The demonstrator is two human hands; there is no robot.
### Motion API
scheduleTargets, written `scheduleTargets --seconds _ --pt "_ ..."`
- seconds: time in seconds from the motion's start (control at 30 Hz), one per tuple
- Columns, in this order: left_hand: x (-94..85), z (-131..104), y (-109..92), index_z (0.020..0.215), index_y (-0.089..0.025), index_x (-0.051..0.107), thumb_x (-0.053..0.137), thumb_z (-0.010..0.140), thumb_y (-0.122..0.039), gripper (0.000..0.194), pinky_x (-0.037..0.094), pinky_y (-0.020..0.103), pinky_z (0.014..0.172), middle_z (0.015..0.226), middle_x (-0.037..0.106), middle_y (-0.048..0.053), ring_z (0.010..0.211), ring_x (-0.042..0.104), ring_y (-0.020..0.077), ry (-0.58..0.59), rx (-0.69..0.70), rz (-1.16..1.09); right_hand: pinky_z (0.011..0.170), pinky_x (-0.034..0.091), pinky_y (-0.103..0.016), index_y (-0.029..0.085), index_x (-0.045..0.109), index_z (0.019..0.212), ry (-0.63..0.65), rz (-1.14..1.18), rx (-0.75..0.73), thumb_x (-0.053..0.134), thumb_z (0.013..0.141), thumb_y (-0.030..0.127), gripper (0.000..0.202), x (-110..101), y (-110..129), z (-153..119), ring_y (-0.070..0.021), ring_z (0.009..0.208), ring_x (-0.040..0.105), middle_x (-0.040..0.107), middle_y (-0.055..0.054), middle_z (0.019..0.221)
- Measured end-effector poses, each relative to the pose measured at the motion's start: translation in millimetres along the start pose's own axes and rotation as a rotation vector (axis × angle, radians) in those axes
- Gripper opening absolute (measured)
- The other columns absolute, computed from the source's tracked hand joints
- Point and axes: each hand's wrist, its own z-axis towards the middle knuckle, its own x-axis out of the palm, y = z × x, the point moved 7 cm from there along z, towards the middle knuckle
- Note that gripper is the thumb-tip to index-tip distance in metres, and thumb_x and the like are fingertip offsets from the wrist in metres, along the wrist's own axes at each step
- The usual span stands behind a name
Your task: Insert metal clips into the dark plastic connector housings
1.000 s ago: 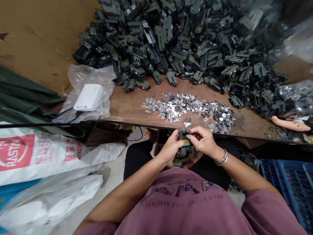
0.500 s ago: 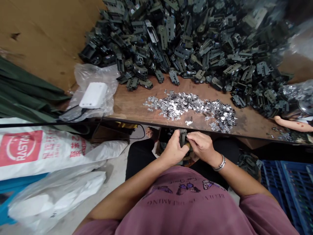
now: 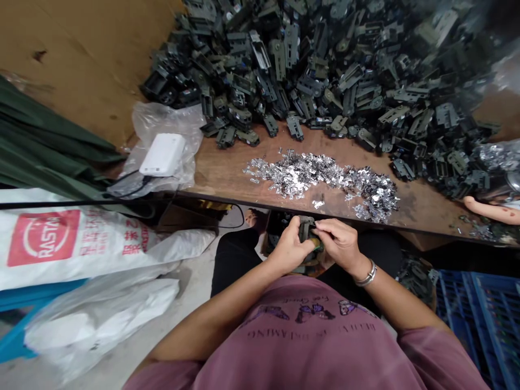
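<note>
Between my hands, just below the table's front edge, is a dark grey-green plastic part (image 3: pixel 306 227). My left hand (image 3: pixel 289 245) is closed around it, with something yellow wrapped at the thumb. My right hand (image 3: pixel 338 241) pinches at the part's right side; what lies between those fingertips is too small to make out. On the table nearby spreads a pile of small shiny metal pieces (image 3: pixel 296 176). Behind it rises a large heap of similar dark plastic parts (image 3: pixel 280 70). Under my hands, a box of dark parts (image 3: pixel 274 230) shows partly.
A white power bank (image 3: pixel 162 155) with a black cable lies on clear plastic at the table's left. Printed white sacks (image 3: pixel 97 238) stand left of my legs. Blue plastic crates (image 3: pixel 487 303) are at right. Another person's arm (image 3: pixel 491 210) rests at the table's right edge.
The view has shifted slightly, so the table things sit a little further right. My hands remain together at the part, with the right fingertips slightly moved against it.
</note>
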Motion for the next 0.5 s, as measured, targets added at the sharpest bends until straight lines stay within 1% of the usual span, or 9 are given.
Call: scheduleTargets --seconds 0.07,0.2,0.3,0.37,0.4,0.47,0.5 --pt "0.2 -0.6 -0.1 0.083 -0.021 0.038 0.056 0.069 -0.018 0.023 0.037 0.026 0.061 0.074 0.041 -0.005 0.067 0.040 0.0120 0.001 0.005 0.059 0.070 0.062 -0.028 0.021 0.070 0.096 0.021 -0.030 -0.030 0.060 0.090 0.011 0.016 1.7 1.4 -1.8 -0.0161 0.078 0.072 0.075 -0.006 0.086" --pt "2.2 -4.7 -4.9 0.084 -0.022 0.036 0.056 0.069 -0.014 0.026 0.040 0.030 0.066 0.077 0.044 -0.003 0.071 0.046 0.0144 -0.011 0.065 0.252 0.076 0.063 -0.030 0.019 0.069 0.104 0.052 -0.163 -0.173 0.054 0.091 0.007 0.023 6.8 8.8 -10.6 -0.0180 0.085 0.073 0.075 -0.009 0.092" --pt "3.3 -8.7 -6.1 0.084 -0.023 0.035 0.057 0.069 -0.014 0.028 0.041 0.032 0.067 0.078 0.046 -0.002 0.072 0.049 0.0159 0.007 0.053 0.383 0.079 0.063 -0.032 0.017 0.068 0.111 0.117 -0.185 -0.221 0.051 0.091 0.007 0.027 10.2 11.6 -13.9 -0.0192 0.089 0.073 0.075 -0.012 0.096" --pt "1.9 -10.1 -8.3 0.087 -0.022 0.038 0.062 0.071 -0.020 0.030 0.043 0.033 0.067 0.081 0.049 0.000 0.073 0.051 0.0170 0.036 0.048 0.414 0.079 0.063 -0.032 0.018 0.068 0.112 0.189 -0.119 -0.185 0.054 0.092 0.010 0.026 9.3 9.8 -10.9 -0.0193 0.090 0.073 0.075 -0.010 0.097" --pt "-0.2 -10.2 -11.4 0.090 -0.022 0.040 0.066 0.071 -0.026 0.033 0.044 0.033 0.068 0.085 0.052 0.001 0.076 0.053 0.0181 0.039 0.069 0.413 0.080 0.063 -0.033 0.019 0.068 0.112 0.209 -0.080 -0.153 0.056 0.092 0.013 0.024 6.5 8.3 -8.0 -0.0196 0.091 0.073 0.075 -0.009 0.098" --pt "-7.2 -9.7 -21.8 0.095 -0.020 0.046 0.071 0.071 -0.036 0.039 0.045 0.035 0.072 0.092 0.055 0.004 0.082 0.055 0.0204 0.019 0.169 0.400 0.082 0.063 -0.035 0.021 0.068 0.114 0.190 -0.027 -0.061 0.061 0.091 0.018 0.025 -3.8 2.8 -1.6 -0.0203 0.092 0.073 0.075 -0.009 0.102" --pt "-12.1 -9.7 -27.9 0.094 -0.019 0.049 0.070 0.074 -0.039 0.035 0.045 0.035 0.073 0.091 0.056 0.005 0.083 0.055 0.0204 -0.007 0.238 0.393 0.081 0.063 -0.035 0.021 0.068 0.116 0.162 -0.020 -0.006 0.063 0.090 0.019 0.027 -9.7 -1.1 0.5 -0.0202 0.089 0.073 0.075 -0.009 0.103"
